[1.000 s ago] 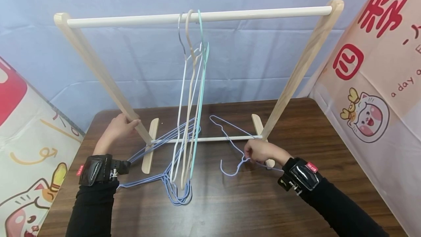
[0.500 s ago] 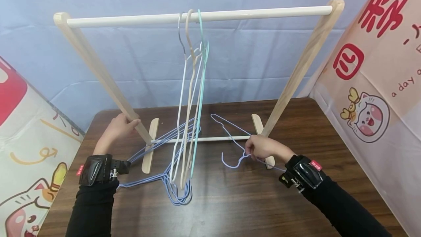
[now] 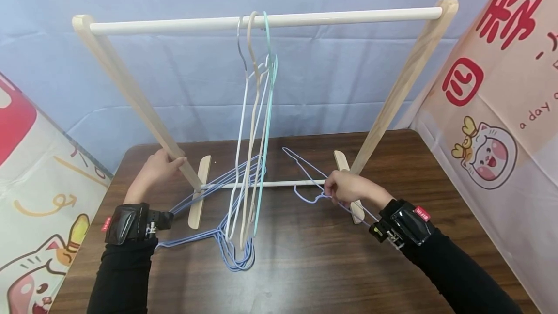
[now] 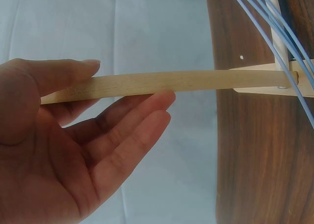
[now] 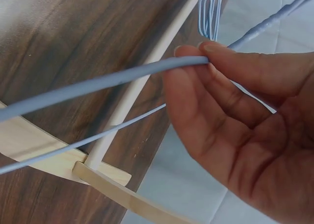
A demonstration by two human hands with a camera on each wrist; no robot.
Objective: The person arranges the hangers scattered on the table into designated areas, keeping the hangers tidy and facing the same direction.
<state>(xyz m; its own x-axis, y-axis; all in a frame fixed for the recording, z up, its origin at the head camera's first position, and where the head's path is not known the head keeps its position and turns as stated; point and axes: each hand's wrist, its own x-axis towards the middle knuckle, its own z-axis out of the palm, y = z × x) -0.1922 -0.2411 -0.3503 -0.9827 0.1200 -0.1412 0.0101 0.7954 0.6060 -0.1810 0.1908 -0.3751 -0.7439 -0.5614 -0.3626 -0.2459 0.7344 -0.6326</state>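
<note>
At the left of the head view, my left hand (image 3: 160, 173) holds the wooden left post (image 3: 144, 108) of a clothes rack. In the left wrist view the thumb lies along one side of that post and the fingers along the other. My right hand (image 3: 348, 188) pinches a blue-lilac wire hanger (image 3: 310, 200) between thumb and fingers, near the base of its hook. The hanger is raised above the table by the rack's right foot, its hook pointing left. White, beige and mint-green hangers (image 3: 255, 125) hang together at the middle of the white top rod (image 3: 348, 17).
Several blue hangers (image 3: 235, 260) lie stacked on the brown table (image 3: 305, 270), across the left foot and lower rod (image 3: 283, 184). The right post (image 3: 396, 86) rises beside my right hand. Light blue cloth (image 3: 331, 81) hangs behind the rack.
My right hand has lifted the hanger slightly, and its hook has moved up and away from the table's front. My left hand has stayed on the post.
</note>
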